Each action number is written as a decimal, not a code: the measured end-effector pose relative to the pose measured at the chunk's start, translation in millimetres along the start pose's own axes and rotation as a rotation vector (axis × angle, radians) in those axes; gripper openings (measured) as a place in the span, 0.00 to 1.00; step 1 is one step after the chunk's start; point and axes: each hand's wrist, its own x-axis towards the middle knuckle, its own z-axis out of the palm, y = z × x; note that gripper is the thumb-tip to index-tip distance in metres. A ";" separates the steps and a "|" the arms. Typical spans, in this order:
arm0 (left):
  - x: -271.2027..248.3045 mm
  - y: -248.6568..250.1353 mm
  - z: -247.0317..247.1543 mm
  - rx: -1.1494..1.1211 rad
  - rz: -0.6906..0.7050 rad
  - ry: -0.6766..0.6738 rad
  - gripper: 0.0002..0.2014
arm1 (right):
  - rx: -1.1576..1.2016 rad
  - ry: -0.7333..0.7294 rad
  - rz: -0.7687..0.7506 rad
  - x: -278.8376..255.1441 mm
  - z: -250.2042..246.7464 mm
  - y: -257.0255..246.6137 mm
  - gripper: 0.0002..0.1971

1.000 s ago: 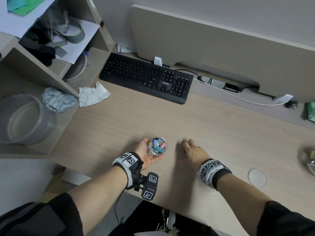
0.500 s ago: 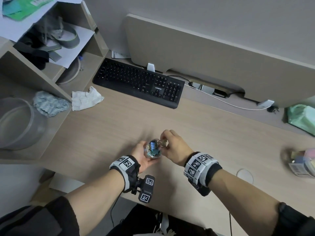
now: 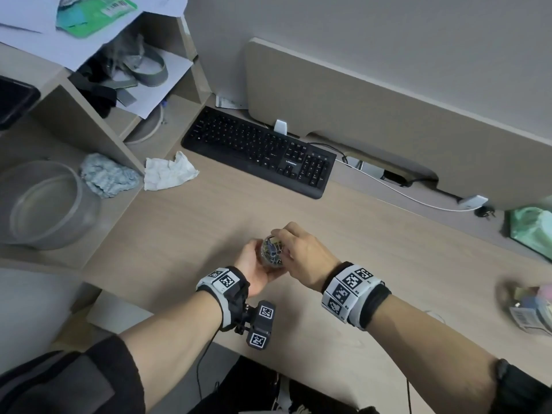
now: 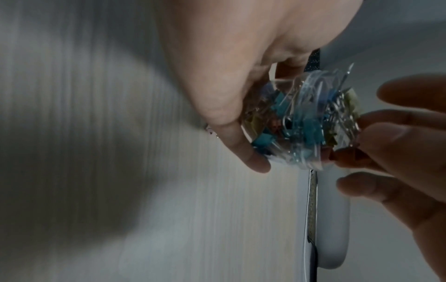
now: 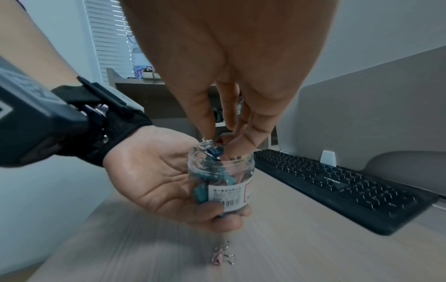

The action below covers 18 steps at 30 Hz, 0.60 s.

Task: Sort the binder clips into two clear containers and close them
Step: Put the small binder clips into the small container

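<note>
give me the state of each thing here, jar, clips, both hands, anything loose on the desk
clear jar: open, no lid on, upright, held off the desk
binder clips: fill the jar, mixed colours
left hand: grips the jar from the side
right hand: fingertips at the jar mouth, pinching a clip
pink clip: loose on the desk under the jar
second container: at desk's right edge, blurred

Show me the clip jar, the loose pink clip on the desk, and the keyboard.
clip jar [image 5: 230, 192]: right wrist view, on its white label.
loose pink clip [image 5: 217, 258]: right wrist view, on its pink body.
keyboard [image 3: 257, 149]: head view, on the main key field.
</note>
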 end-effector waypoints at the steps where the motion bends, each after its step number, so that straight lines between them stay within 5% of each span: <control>1: -1.7 2.1 0.6 -0.009 0.007 0.004 0.21 | -0.024 0.011 -0.012 0.9 -0.6 -2.1 0.24; 10: -5.8 10.8 -12.1 -0.035 0.038 0.003 0.25 | -0.083 0.038 -0.078 14.6 -2.9 -4.2 0.15; 14: -3.7 21.5 -35.5 -0.130 0.027 0.083 0.29 | 0.009 0.108 0.037 31.4 -4.5 13.3 0.14; 18: -10.9 35.3 -56.0 -0.184 0.042 0.120 0.28 | -0.110 -0.123 0.157 43.5 17.1 31.6 0.17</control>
